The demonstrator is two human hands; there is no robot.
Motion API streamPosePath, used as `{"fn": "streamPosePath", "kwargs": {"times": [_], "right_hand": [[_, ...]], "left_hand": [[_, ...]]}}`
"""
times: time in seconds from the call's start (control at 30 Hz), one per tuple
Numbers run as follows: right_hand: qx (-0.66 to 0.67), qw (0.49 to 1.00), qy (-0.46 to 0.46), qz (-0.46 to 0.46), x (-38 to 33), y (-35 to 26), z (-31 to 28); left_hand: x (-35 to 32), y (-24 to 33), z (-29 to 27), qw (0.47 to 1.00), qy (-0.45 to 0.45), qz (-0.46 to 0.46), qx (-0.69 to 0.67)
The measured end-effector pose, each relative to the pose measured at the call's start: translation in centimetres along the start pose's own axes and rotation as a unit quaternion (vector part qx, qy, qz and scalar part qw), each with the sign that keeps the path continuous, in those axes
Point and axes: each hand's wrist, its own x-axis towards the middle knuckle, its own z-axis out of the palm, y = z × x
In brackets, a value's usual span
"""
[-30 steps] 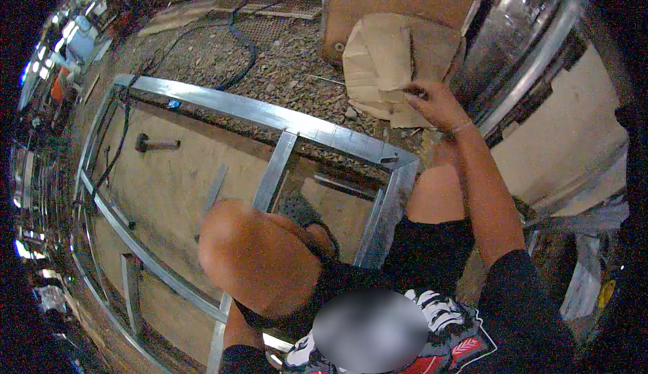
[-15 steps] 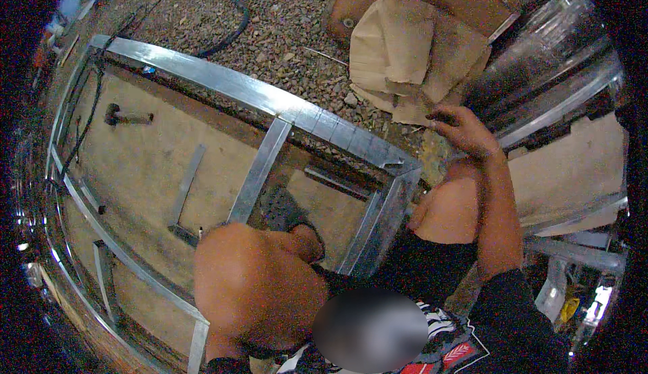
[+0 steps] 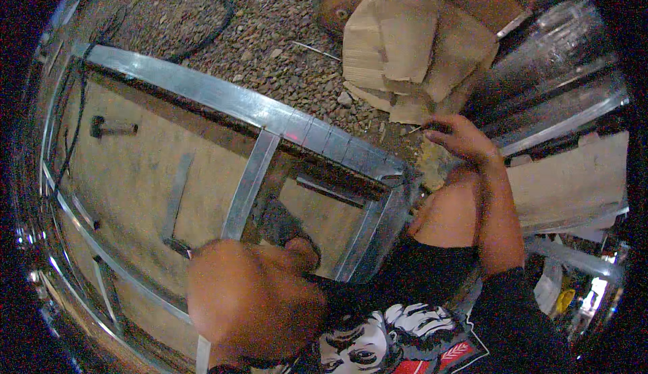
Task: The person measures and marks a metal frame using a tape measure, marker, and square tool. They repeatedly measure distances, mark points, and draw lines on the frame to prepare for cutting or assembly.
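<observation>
My right hand [image 3: 462,138] hangs over the ground beside my right knee, past the corner of a metal frame [image 3: 202,89]. Its fingertips are pinched together, and a thin pale sliver shows at them, too small to name. A crumpled sheet of brown cardboard [image 3: 405,43] lies just beyond that hand. Of my left arm only a piece shows at the lower edge; my left knee hides the rest, and the left hand does not show. My foot in a dark clog [image 3: 280,222] rests inside the frame, next to its crossbar [image 3: 251,185].
Inside the frame lie a hammer [image 3: 113,128], an L-shaped metal piece [image 3: 177,198] and a short metal bar [image 3: 329,192]. Gravel [image 3: 270,37] and a dark cable [image 3: 219,23] spread beyond it. More cardboard [image 3: 574,185] and shiny metal lengths [image 3: 567,128] stand at the right.
The view has shifted slightly, so the frame and hammer sit further left. My right hand stays near the cardboard, still pinched. A small white stick beside my left knee no longer shows.
</observation>
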Motion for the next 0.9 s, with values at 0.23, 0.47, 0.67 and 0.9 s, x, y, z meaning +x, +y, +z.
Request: {"fn": "streamPosePath", "kwargs": {"times": [0.23,0.47,0.67,0.9], "right_hand": [[-0.098,0.995,0.004,-0.021,-0.6,2.7,-0.5],[-0.133,0.99,-0.006,-0.034,-2.2,1.4,-0.4],[-0.071,0.964,0.153,-0.206,-2.2,-1.8,-0.9],[0.245,0.937,0.024,-0.247,-3.4,-11.0,-0.9]], "left_hand": [[2.8,3.8,-3.1,0.997,0.029,0.057,-0.049],[5.8,9.8,-12.5,0.957,0.113,0.184,-0.193],[-0.2,21.8,-28.7,0.838,0.163,0.395,-0.339],[-22.0,32.2,-33.5,0.734,0.063,0.575,-0.356]]}}
